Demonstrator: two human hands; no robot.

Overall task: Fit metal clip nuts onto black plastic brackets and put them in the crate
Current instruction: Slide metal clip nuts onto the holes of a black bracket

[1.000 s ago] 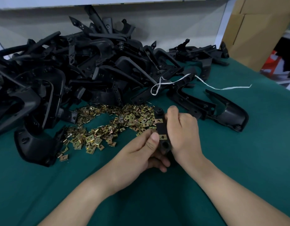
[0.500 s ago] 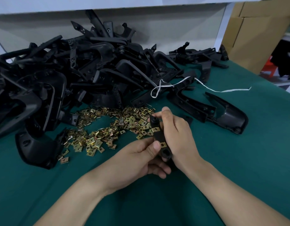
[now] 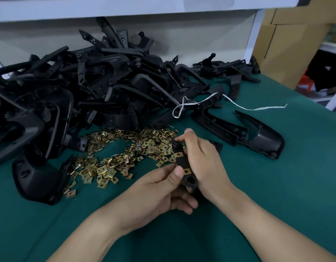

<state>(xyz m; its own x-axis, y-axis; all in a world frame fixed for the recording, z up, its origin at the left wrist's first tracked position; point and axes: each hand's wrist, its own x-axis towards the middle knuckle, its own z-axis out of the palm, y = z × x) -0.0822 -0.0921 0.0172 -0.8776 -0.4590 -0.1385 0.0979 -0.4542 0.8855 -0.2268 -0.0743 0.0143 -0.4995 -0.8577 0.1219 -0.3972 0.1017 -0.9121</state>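
Since a second ago the bracket (image 3: 183,163) has been raised off the table (image 3: 276,186) and tilted, its far end now over the near edge of the clip nut pile (image 3: 125,156); the left thumb (image 3: 177,172) sits in the same spot by the lower clip nut (image 3: 187,171). Two brass clips are visible on the strip, upper clip nut (image 3: 178,154) and the lower one, so my read is this piece is fitted or being checked, and next is the crate, which is not in view. Right hand (image 3: 203,159): grip closed around the bracket from the right side, index finger curled over the top end. Left hand (image 3: 163,190): grip closed on the bracket's lower part, thumb on the face, fingers curled beneath. Both forearms come in low from the near edge. Unfitted bracket heap (image 3: 87,87) lies behind the pile.
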